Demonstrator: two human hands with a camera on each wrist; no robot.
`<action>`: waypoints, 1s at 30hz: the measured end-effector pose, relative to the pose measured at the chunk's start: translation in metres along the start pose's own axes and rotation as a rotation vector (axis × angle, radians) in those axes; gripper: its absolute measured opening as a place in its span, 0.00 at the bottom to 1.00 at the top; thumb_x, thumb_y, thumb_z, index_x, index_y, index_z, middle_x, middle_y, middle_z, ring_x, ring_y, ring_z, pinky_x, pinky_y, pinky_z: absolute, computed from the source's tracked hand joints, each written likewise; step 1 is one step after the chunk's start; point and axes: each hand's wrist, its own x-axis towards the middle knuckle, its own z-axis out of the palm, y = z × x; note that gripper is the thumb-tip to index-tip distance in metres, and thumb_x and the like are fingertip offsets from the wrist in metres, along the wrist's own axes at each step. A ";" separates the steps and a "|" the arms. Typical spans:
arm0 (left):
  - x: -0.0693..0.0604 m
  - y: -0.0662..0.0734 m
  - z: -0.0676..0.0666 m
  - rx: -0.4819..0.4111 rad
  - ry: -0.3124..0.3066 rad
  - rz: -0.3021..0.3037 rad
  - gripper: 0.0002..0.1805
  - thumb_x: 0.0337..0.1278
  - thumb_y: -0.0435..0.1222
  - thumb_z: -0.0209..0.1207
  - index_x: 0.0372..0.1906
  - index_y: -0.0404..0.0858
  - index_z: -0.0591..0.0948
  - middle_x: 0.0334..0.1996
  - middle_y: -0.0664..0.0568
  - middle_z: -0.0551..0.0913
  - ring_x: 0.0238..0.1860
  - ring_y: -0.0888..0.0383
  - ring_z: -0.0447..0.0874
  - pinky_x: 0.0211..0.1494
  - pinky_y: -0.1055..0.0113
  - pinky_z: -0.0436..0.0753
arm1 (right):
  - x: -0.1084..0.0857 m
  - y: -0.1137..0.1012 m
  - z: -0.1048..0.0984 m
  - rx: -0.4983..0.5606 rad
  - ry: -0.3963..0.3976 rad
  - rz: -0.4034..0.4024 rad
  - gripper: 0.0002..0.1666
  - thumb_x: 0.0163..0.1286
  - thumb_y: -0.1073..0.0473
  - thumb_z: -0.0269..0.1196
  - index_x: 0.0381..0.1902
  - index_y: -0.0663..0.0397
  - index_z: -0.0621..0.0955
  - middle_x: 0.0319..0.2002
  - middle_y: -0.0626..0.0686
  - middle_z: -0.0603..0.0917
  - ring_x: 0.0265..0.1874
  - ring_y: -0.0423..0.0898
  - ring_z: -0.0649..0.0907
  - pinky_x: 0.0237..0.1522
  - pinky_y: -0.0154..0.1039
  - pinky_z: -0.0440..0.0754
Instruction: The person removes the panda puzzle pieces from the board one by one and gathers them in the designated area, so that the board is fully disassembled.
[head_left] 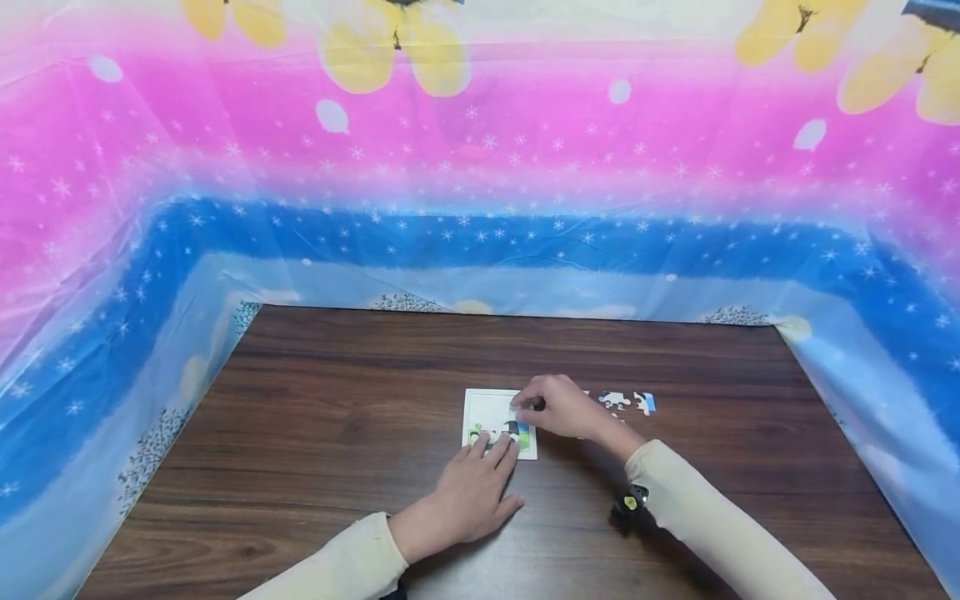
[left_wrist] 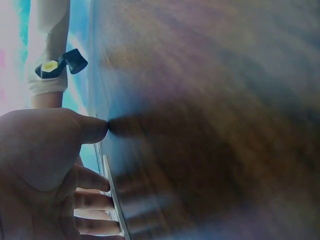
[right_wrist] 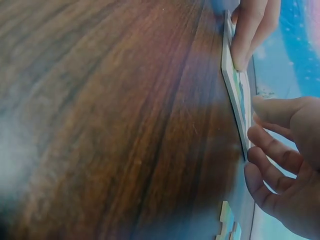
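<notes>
A white-framed puzzle board [head_left: 468,417] lies on the table, its lower part showing green, blue and black-and-white pieces and its upper part pale. My left hand [head_left: 468,493] rests its extended fingertips on the board's lower part; in the left wrist view the left hand [left_wrist: 45,175] has its thumb apart from the fingers. Over the board's right side is my right hand [head_left: 562,407], thumb and fingers bent. In the right wrist view the right hand [right_wrist: 292,155] has its thumb and index finger close together beside the board [right_wrist: 232,85]; whether a piece is between them cannot be told.
Several loose puzzle pieces [head_left: 615,401] lie right of the board, partly behind the right hand and wrist. The dark wooden table [head_left: 337,375] is bordered by a patterned pink and blue cloth [head_left: 450,233] at the back and sides. A black device [head_left: 630,502] sits at the right cuff.
</notes>
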 end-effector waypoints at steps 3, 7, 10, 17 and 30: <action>0.000 0.000 0.000 0.000 0.002 -0.001 0.39 0.74 0.60 0.47 0.78 0.39 0.66 0.76 0.46 0.67 0.75 0.44 0.66 0.72 0.53 0.73 | 0.002 0.002 0.003 -0.023 -0.002 0.006 0.10 0.68 0.54 0.71 0.47 0.44 0.91 0.41 0.41 0.87 0.41 0.37 0.84 0.45 0.38 0.84; -0.001 0.001 -0.001 0.000 0.000 -0.004 0.39 0.74 0.60 0.47 0.78 0.39 0.65 0.77 0.46 0.66 0.75 0.44 0.65 0.72 0.53 0.72 | 0.004 0.003 0.004 -0.053 -0.019 -0.030 0.08 0.69 0.54 0.71 0.45 0.43 0.91 0.40 0.41 0.87 0.41 0.38 0.83 0.46 0.40 0.82; -0.002 0.000 -0.001 0.000 -0.003 -0.004 0.39 0.74 0.60 0.47 0.78 0.39 0.65 0.77 0.46 0.66 0.76 0.44 0.64 0.73 0.53 0.72 | 0.005 0.002 0.004 -0.050 -0.024 -0.044 0.07 0.69 0.55 0.71 0.43 0.43 0.91 0.39 0.40 0.87 0.41 0.39 0.82 0.46 0.41 0.81; -0.003 0.000 -0.001 -0.008 -0.020 -0.003 0.40 0.74 0.60 0.46 0.79 0.40 0.63 0.78 0.47 0.64 0.77 0.44 0.62 0.74 0.53 0.70 | 0.003 -0.003 0.001 0.049 -0.032 0.012 0.04 0.69 0.59 0.70 0.40 0.44 0.89 0.38 0.41 0.86 0.38 0.38 0.82 0.42 0.39 0.82; -0.002 -0.001 0.000 -0.037 -0.049 -0.013 0.40 0.75 0.61 0.45 0.80 0.41 0.61 0.79 0.48 0.62 0.78 0.45 0.60 0.75 0.53 0.68 | -0.004 -0.006 -0.001 0.227 -0.028 0.063 0.05 0.69 0.61 0.69 0.42 0.46 0.87 0.34 0.40 0.86 0.35 0.37 0.84 0.42 0.37 0.85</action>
